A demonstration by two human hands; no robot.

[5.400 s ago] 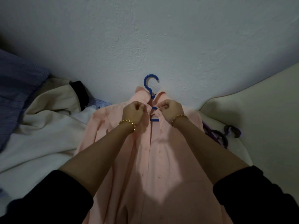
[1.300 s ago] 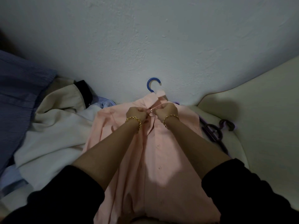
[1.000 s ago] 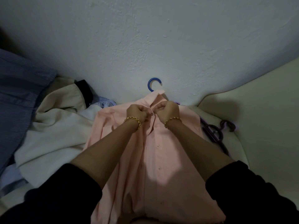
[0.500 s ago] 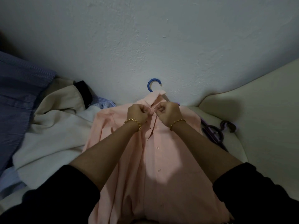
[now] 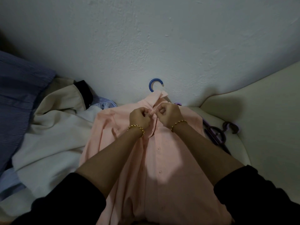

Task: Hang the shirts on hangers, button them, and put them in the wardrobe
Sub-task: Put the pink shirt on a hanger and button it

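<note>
both hands' fingers (image 5: pixel 151 113) pinch the pink shirt (image 5: pixel 170 151) placket below the collar.

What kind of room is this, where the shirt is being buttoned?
Probably a bedroom at home, though that is a guess. A pink shirt on a blue hanger lies on a soft pale surface against a plastered wall, with heaped shirts and spare purple hangers beside it.

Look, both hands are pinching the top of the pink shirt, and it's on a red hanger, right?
Not quite. The hanger is blue, not red; the head view shows its blue hook poking out above the collar. The rest holds: the left hand and right hand both pinch the top of the pink shirt.
</note>
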